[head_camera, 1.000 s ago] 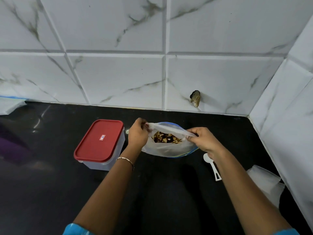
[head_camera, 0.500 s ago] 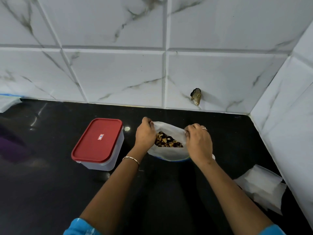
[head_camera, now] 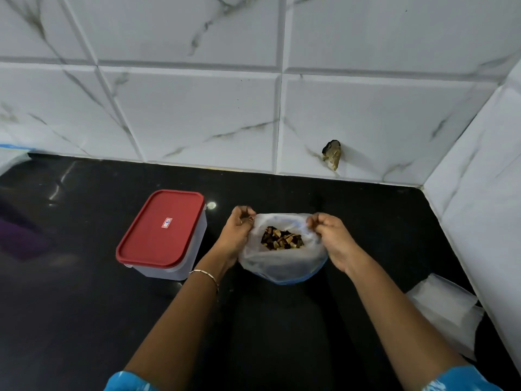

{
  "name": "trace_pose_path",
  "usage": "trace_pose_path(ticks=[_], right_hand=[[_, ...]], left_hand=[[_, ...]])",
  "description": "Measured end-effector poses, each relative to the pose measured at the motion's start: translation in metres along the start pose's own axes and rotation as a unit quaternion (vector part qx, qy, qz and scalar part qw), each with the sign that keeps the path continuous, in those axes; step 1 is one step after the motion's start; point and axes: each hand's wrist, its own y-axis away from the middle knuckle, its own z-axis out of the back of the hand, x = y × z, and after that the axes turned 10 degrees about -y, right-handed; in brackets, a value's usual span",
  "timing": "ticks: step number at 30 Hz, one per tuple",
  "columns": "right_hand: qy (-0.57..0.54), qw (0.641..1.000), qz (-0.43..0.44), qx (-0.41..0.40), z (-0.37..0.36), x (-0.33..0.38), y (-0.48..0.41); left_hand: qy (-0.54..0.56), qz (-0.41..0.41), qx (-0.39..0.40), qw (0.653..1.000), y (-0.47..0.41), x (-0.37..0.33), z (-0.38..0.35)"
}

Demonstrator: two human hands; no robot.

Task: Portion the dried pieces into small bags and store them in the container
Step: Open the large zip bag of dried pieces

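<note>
A translucent plastic bag (head_camera: 282, 263) sits on the black counter with its mouth held wide. Brown and yellow dried pieces (head_camera: 282, 240) lie inside it. My left hand (head_camera: 239, 235) pinches the bag's left rim, and my right hand (head_camera: 332, 238) pinches the right rim. A blue edge shows under the bag's lower right side. To the left stands a white container with a red lid (head_camera: 160, 230), its lid on.
A stack of small white bags (head_camera: 445, 309) lies at the right by the side wall. Marble-look tile walls close the back and right. A brownish lump (head_camera: 332, 155) sticks to the back wall. The black counter (head_camera: 84, 320) stretches left and toward me.
My hands drew close together at the bag's mouth, then spread apart again, so the opening is wide. The white scoop seen earlier at the right is out of sight.
</note>
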Motion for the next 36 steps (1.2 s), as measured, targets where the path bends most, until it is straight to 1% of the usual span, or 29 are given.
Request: trace_pose_path(ticks=[2,4,5,6,7,8,9,10,11,13,14,16,18,20,22,24,26,28,29,31,33,35,36], right_hand=[[0.116,0.993,0.027,-0.005,0.001,-0.001,0.008],[0.223,0.971,0.06,-0.057,0.002,-0.003,0.017],[0.278,0.953,0.075,-0.093,0.001,-0.005,0.023],[0.323,0.934,0.086,-0.128,-0.001,-0.007,0.03],[0.353,0.917,0.096,-0.16,-0.005,-0.011,0.037],[0.366,0.905,0.108,-0.188,-0.009,-0.017,0.042],[0.367,0.898,0.12,-0.209,-0.015,-0.022,0.047],[0.355,0.9,0.124,-0.22,-0.019,-0.03,0.048],[0.338,0.906,0.12,-0.226,-0.022,-0.036,0.048],[0.309,0.919,0.115,-0.217,-0.023,-0.046,0.044],[0.303,0.923,0.118,-0.205,-0.02,-0.05,0.042],[0.311,0.924,0.133,-0.179,-0.012,-0.054,0.041],[0.335,0.917,0.147,-0.162,-0.004,-0.056,0.041],[0.363,0.906,0.154,-0.153,-0.001,-0.056,0.04],[0.391,0.89,0.173,-0.157,0.0,-0.054,0.038],[0.418,0.87,0.203,-0.164,0.0,-0.051,0.037],[0.44,0.855,0.217,-0.172,-0.001,-0.048,0.035],[0.452,0.849,0.206,-0.183,0.0,-0.045,0.033],[0.456,0.848,0.194,-0.189,0.0,-0.043,0.032],[0.456,0.848,0.177,-0.206,0.001,-0.042,0.03],[0.438,0.852,0.184,-0.218,-0.001,-0.04,0.026],[0.422,0.854,0.213,-0.217,-0.005,-0.04,0.021],[0.422,0.852,0.23,-0.21,-0.007,-0.04,0.018]], left_hand=[[-0.069,-0.032,0.02,0.997,0.006,-0.005,0.005],[-0.12,-0.052,0.007,0.991,0.015,-0.012,0.005],[-0.165,-0.071,-0.022,0.983,0.02,-0.012,0.002],[-0.239,-0.09,-0.072,0.964,0.028,-0.013,-0.002],[-0.323,-0.107,-0.132,0.931,0.034,-0.011,-0.006],[-0.4,-0.124,-0.194,0.887,0.041,-0.009,-0.011],[-0.444,-0.137,-0.237,0.853,0.046,-0.006,-0.016],[-0.463,-0.146,-0.261,0.834,0.05,-0.005,-0.021],[-0.472,-0.151,-0.266,0.827,0.051,-0.003,-0.025],[-0.493,-0.135,-0.241,0.825,0.051,0.001,-0.03],[-0.511,-0.129,-0.226,0.819,0.05,0.004,-0.03],[-0.54,-0.125,-0.213,0.804,0.048,0.012,-0.026],[-0.557,-0.122,-0.201,0.797,0.049,0.018,-0.022],[-0.564,-0.104,-0.185,0.798,0.05,0.017,-0.019],[-0.56,-0.084,-0.165,0.808,0.05,0.016,-0.017],[-0.529,-0.079,-0.145,0.833,0.048,0.015,-0.013],[-0.477,-0.079,-0.111,0.868,0.045,0.013,-0.008],[-0.434,-0.074,-0.062,0.896,0.042,0.008,-0.007],[-0.42,-0.072,-0.038,0.904,0.04,0.007,-0.008],[-0.406,-0.073,-0.003,0.911,0.038,0.005,-0.01],[-0.416,-0.077,0.007,0.906,0.037,0.007,-0.011],[-0.433,-0.084,-0.017,0.897,0.037,0.009,-0.015],[-0.43,-0.087,-0.044,0.898,0.038,0.009,-0.018]])
